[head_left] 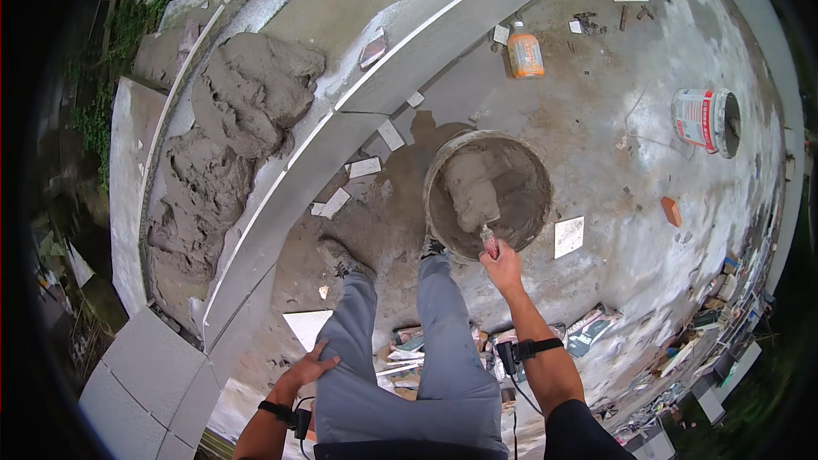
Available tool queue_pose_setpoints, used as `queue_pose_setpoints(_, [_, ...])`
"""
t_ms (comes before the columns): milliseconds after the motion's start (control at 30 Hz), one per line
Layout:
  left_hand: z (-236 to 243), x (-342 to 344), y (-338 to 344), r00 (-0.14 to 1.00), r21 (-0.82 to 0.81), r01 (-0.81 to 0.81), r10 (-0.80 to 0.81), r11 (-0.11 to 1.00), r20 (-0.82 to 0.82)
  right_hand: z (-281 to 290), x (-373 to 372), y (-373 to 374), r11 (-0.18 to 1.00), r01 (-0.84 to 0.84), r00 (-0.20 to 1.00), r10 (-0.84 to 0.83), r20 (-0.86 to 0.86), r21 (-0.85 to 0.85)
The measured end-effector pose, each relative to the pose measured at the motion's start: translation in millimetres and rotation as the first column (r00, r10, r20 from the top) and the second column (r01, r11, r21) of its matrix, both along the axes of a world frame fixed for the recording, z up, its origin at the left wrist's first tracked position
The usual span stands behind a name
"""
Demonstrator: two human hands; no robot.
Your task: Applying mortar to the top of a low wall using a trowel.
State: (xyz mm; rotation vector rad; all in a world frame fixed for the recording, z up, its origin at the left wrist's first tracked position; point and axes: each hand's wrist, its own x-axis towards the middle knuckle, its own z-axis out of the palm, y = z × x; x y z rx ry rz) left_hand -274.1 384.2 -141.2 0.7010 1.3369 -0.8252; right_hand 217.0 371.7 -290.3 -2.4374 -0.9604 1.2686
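Observation:
My right hand (pixel 504 268) is closed round the reddish handle of a trowel (pixel 488 237). The trowel reaches into a round bucket (pixel 545 162) in front of my feet, and a heap of grey mortar (pixel 471 183) covers its blade. More wet mortar (pixel 520 177) lies in the bucket and coats its inner wall. My left hand (pixel 308 369) rests on the side of my left thigh with its fingers spread, holding nothing. Beyond a low tiled wall at the left, a large mound of mortar (pixel 247 102) fills part of a ledge.
The low tiled wall (pixel 294 166) curves along the left. White tile pieces (pixel 365 167) lie at its foot. An orange-labelled bottle (pixel 526 53), a tipped white-and-red bucket (pixel 703 122), a brick piece (pixel 671 211) and a square tile (pixel 569 237) are on the floor. Debris lines the lower right.

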Motion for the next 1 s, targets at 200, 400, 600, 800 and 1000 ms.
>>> queue_pose_setpoints(200, [19.8, -31.2, -10.1, 0.996, 0.071, -0.07, 0.066, 0.995, 0.059, 84.9, -23.9, -9.6, 0.98, 0.164, 0.986, -0.165, -0.006, 0.115])
queue_pose_setpoints(400, [23.7, -62.3, -19.0, 0.978, 0.206, -0.179, 0.15, 0.962, 0.148, 247.2, -39.6, 5.6, 0.99, 0.078, 0.994, -0.085, 0.061, 0.119])
queue_pose_setpoints(600, [27.4, -107.5, -40.4, 0.946, 0.269, -0.302, 0.253, 0.915, 0.203, 359.0, -121.7, 84.0, 0.965, -0.021, 0.997, 0.04, -0.067, 0.26])
queue_pose_setpoints(800, [20.9, -149.0, -80.4, 0.931, 0.384, -0.364, 0.318, 0.849, 0.181, 295.8, -222.4, 223.4, 0.797, -0.505, 0.857, 0.416, 0.306, 0.331])
queue_pose_setpoints(1000, [9.7, -172.3, -109.4, 0.838, 0.376, -0.538, 0.525, 0.754, 0.146, 297.4, -247.7, 241.1, 0.789, -0.523, 0.84, 0.415, 0.349, 0.323])
